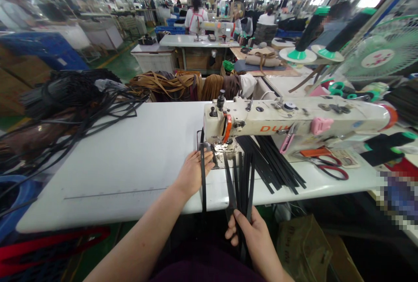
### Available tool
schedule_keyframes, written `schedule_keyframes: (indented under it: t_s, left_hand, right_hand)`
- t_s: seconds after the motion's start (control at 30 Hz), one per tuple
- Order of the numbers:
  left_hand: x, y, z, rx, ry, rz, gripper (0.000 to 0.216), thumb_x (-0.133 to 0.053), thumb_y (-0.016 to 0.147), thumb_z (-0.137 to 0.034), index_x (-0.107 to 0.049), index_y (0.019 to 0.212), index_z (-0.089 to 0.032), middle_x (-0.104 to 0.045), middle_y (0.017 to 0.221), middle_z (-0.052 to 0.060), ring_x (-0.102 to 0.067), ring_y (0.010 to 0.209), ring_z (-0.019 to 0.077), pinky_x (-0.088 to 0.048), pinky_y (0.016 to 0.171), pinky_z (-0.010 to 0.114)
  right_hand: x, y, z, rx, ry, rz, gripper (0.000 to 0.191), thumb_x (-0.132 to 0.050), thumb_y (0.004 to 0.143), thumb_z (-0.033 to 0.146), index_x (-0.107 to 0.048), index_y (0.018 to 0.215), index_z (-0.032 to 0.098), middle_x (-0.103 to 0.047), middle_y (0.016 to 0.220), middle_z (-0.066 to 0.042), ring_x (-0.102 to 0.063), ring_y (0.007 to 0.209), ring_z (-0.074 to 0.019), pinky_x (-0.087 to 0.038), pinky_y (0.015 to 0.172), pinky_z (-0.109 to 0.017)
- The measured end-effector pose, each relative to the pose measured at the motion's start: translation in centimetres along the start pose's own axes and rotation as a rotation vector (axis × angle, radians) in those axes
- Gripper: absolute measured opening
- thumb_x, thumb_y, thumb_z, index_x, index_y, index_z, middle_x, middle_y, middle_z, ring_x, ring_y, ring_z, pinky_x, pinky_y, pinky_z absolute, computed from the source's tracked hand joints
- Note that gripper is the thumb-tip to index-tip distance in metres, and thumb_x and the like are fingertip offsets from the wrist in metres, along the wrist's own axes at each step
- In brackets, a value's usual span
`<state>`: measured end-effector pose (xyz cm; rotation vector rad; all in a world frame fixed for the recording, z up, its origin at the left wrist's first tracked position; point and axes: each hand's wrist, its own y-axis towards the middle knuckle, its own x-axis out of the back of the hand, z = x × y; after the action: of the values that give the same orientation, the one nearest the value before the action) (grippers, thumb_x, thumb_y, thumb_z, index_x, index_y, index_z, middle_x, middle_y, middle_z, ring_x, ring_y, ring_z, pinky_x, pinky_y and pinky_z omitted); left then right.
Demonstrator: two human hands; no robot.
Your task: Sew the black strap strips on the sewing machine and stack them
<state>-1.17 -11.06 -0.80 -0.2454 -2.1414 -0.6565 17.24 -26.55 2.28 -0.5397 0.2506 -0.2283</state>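
A cream sewing machine (294,119) stands on a white table (130,160). My left hand (192,171) lies flat on the table, fingers stretched toward the needle, pressing a single black strap (203,173) that runs under the presser foot. My right hand (253,234) is below the table's front edge, fingers closed round a bunch of black straps (241,182) that rise to the machine bed. More black straps (274,160) lie fanned out under the machine arm.
A tangle of black cords (75,99) and brown straps (173,86) lies at the table's back. Red-handled scissors (326,164) rest right of the machine, thread cones (310,34) and a fan (382,55) behind. Another person sits at a far sewing station (196,16).
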Motion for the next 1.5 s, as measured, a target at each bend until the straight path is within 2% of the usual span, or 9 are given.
schedule_keyframes:
  t_s: [0.4,0.77,0.93,1.03,1.13,1.27,1.4,1.5]
  left_hand:
    - [0.3,0.0,-0.3,-0.042,0.028,0.008,0.03,-0.051,0.104,-0.029,-0.065,0.129,-0.021,-0.067,0.136,0.007,-0.055,0.136,0.0261,-0.043,0.116,0.05]
    - [0.2,0.4,-0.2,-0.009,0.063,0.037,0.032,-0.053,0.103,-0.03,-0.064,0.131,-0.022,-0.063,0.141,0.007,-0.052,0.139,0.0262,-0.039,0.121,0.05]
    - [0.0,0.4,0.0,-0.003,0.019,0.014,0.034,-0.05,0.103,-0.03,-0.064,0.133,-0.023,-0.062,0.142,0.007,-0.052,0.139,0.0254,-0.04,0.121,0.05]
    - [-0.2,0.8,0.8,0.011,-0.066,-0.01,0.03,-0.05,0.103,-0.029,-0.068,0.126,-0.023,-0.067,0.136,0.006,-0.056,0.134,0.0245,-0.044,0.118,0.048]
    - [-0.5,2.0,2.2,0.033,-0.179,-0.048,0.026,-0.049,0.101,-0.023,-0.072,0.113,-0.023,-0.071,0.125,0.006,-0.063,0.123,0.0222,-0.05,0.112,0.042]
    - [-0.7,5.2,4.0,0.131,-0.147,-0.065,0.026,-0.052,0.094,-0.016,-0.072,0.112,-0.02,-0.07,0.123,0.008,-0.064,0.119,0.0246,-0.052,0.109,0.042]
    - [-0.6,8.5,4.7,0.174,-0.096,-0.024,0.022,-0.057,0.095,-0.024,-0.073,0.107,-0.017,-0.072,0.116,0.011,-0.064,0.116,0.0307,-0.052,0.105,0.046]
    - [-0.3,10.1,4.3,0.233,-0.05,-0.005,0.023,-0.068,0.089,-0.031,-0.074,0.105,-0.017,-0.073,0.112,0.013,-0.066,0.111,0.0361,-0.053,0.099,0.048]
  right_hand:
    - [-0.3,0.0,0.3,-0.016,-0.044,0.046,0.059,-0.081,0.066,0.071,-0.058,0.079,0.019,-0.065,0.058,0.002,-0.058,0.04,-0.0112,-0.043,0.039,-0.022]
    - [-0.4,0.1,0.1,-0.026,-0.052,0.066,0.057,-0.081,0.066,0.071,-0.057,0.077,0.02,-0.065,0.058,0.002,-0.06,0.042,-0.0136,-0.044,0.039,-0.023]
    - [-0.7,0.1,0.4,-0.022,-0.076,0.071,0.055,-0.081,0.067,0.07,-0.058,0.078,0.021,-0.066,0.056,0.001,-0.06,0.04,-0.0136,-0.044,0.04,-0.024]
    - [-1.0,0.1,0.6,-0.016,-0.073,0.069,0.056,-0.081,0.067,0.07,-0.058,0.079,0.021,-0.066,0.055,0.001,-0.059,0.039,-0.0138,-0.043,0.04,-0.024]
    - [-1.2,0.0,0.8,-0.009,-0.075,0.075,0.056,-0.08,0.067,0.071,-0.058,0.078,0.021,-0.066,0.055,0.001,-0.057,0.037,-0.0129,-0.043,0.04,-0.025]
    - [-1.5,0.2,0.8,-0.005,-0.087,0.1,0.057,-0.08,0.067,0.072,-0.057,0.076,0.021,-0.066,0.055,0.001,-0.057,0.038,-0.0128,-0.044,0.04,-0.024]
    - [-2.0,0.5,0.8,0.004,-0.069,0.084,0.057,-0.08,0.067,0.07,-0.056,0.079,0.021,-0.066,0.057,0.001,-0.06,0.04,-0.0138,-0.044,0.038,-0.024]
    - [-2.3,0.8,0.8,0.012,-0.052,0.072,0.053,-0.08,0.071,0.066,-0.057,0.087,0.02,-0.067,0.059,0.002,-0.061,0.04,-0.0136,-0.045,0.039,-0.023]
